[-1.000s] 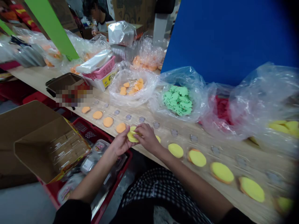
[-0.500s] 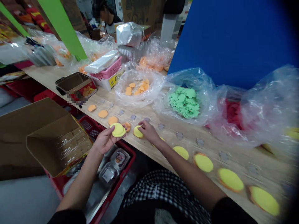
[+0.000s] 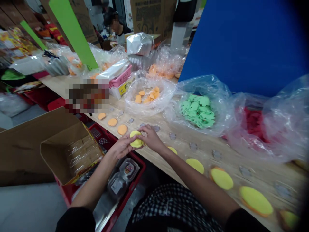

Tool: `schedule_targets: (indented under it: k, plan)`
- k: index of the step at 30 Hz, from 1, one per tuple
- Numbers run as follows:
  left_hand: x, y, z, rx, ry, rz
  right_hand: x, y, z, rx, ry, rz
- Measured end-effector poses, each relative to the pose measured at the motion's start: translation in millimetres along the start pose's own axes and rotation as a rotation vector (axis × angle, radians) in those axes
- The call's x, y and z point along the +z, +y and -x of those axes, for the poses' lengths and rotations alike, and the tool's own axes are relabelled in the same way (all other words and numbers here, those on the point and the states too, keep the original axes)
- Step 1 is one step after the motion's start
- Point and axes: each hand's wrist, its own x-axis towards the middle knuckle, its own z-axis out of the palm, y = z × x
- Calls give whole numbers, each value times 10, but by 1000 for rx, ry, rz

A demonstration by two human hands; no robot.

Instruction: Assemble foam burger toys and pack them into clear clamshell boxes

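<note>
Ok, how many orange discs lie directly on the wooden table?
3: one orange disc farthest along the wooden table, a second next to it, a third just beyond the left hand. Another may be hidden behind the hands.

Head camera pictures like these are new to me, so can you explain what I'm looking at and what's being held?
There's no machine here: these are a person's own two hands, seen from a camera worn on their head that looks forward and down. The left hand and right hand together hold a yellow disc above a wooden table. More yellow discs and orange discs lie along the table, with a plastic bag of green pieces beyond them. A red crate sits below the hands, and another person is in the background.
</note>
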Motion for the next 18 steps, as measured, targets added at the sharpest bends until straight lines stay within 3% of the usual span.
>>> schedule_targets:
  k: [3,6,11,15,18]
  plan:
    - [-44,26,26,16,16,-9,100,61,-88,128,16,-231]
    - [-207,112,81,70,159,-22,234,175,-155,247,-15,-333]
    - [-518,332,121,252,414,-121,420,268,-213,248,-56,70]
    - [-699,459,29,326,537,-257,462,220,-199,117,-94,381]
    - [-807,512,-114,378,576,-494,428,148,-156,7,-123,508]
